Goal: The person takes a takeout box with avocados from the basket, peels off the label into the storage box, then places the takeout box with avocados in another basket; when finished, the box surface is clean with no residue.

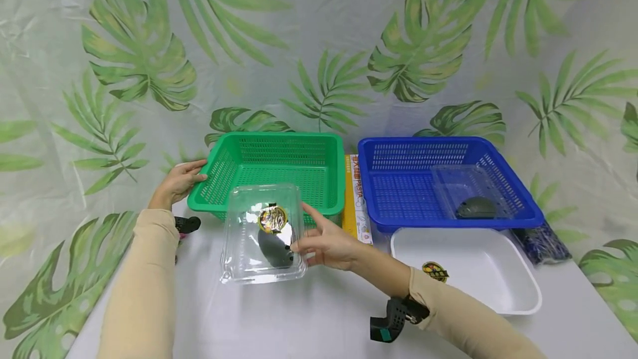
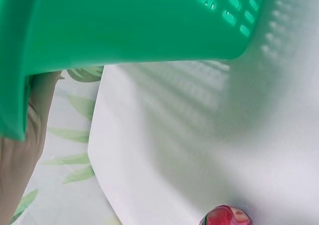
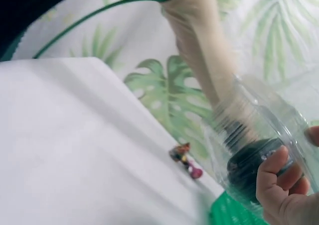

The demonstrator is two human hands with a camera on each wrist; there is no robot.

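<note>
My right hand grips the right side of a clear plastic clamshell box, lifted in front of the green basket and overlapping its front rim in the head view. Inside lies a dark, smooth oval thing; a round black-and-yellow sticker is on the box. In the right wrist view, fingers press on the box wall beside the dark oval. My left hand holds the left rim of the green plastic basket; in the left wrist view that hand is partly hidden behind the basket.
A blue basket at right holds another clear box with a dark oval. Before it stands a white tub with a round sticker. A pasta package lies between the baskets. Small red wrapped item near the table's left edge.
</note>
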